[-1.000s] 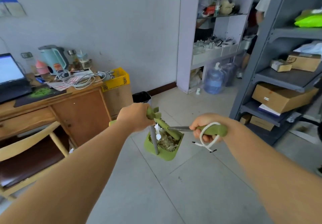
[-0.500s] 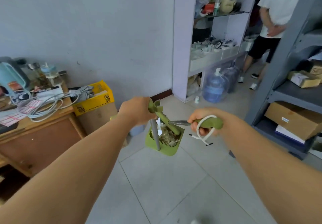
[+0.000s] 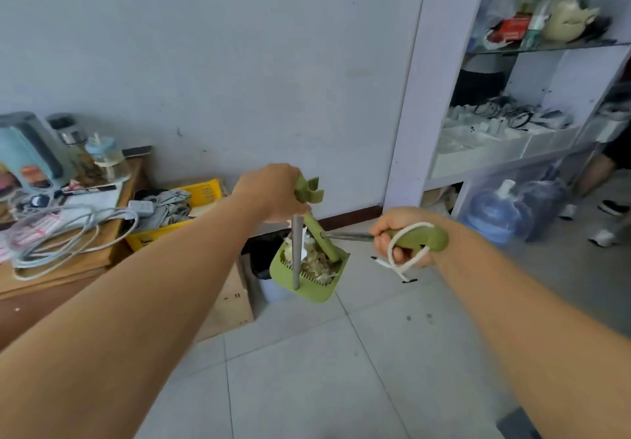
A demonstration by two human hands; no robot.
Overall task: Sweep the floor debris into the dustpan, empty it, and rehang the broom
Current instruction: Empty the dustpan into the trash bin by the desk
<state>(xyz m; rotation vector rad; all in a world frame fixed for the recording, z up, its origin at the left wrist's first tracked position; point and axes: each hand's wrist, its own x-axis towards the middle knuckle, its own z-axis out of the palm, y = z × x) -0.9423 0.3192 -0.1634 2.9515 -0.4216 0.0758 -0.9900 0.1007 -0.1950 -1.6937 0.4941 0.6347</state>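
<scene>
Quick note from my end: the left hand (image 3: pixel 273 192) is curled around the top of the dustpan's green handle, and the dustpan (image 3: pixel 309 273) hangs below it, off the floor and loaded with pale debris (image 3: pixel 316 262). It sits right over a dark bin (image 3: pixel 264 257) next to the cardboard box (image 3: pixel 227 302). The right hand (image 3: pixel 401 239) is wrapped tight around the green grip of the broom (image 3: pixel 415 239), with its white hanging loop draped over the fingers.

Handling-wise I'd guess it's all light stiff plastic, but the pan can swing on that long handle, and the scraps look loose enough to spill if it tips early. Holding high on the handle seems fine; tilt slowly.

Can't see the broom head at all, and most of the bin is hidden behind the pan, so I think it's open-topped but can't really tell.
</scene>
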